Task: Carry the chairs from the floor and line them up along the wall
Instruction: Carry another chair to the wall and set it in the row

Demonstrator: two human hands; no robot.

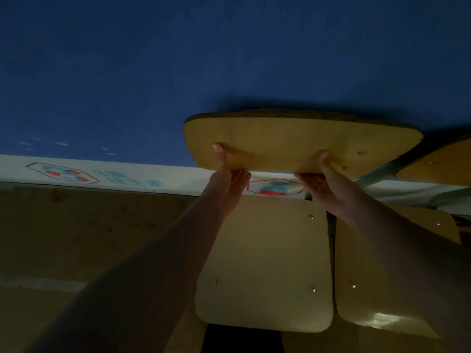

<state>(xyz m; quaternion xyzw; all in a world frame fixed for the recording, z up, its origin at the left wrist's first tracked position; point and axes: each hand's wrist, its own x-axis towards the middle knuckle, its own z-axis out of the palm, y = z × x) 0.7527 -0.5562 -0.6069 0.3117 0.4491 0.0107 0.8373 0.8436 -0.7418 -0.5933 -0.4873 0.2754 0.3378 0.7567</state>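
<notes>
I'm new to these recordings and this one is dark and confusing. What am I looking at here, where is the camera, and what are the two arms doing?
There is no machine here. The one picture comes from a wide-angle camera worn on a person's head, looking forward and down, so the two bare arms reaching out from the bottom edge are the wearer's own.

The left hand and right hand both grip the lower edge of a wooden backrest, thumbs on the front face. That backrest belongs to a chair whose seat shows below the hands.

A second chair stands right beside it on the right, close enough that I cannot tell whether they touch. Both face away from a blue wall with a white printed strip along its bottom. The brown floor lies to the left.

Whether the held chair is lifted or already standing cannot be told.
</notes>
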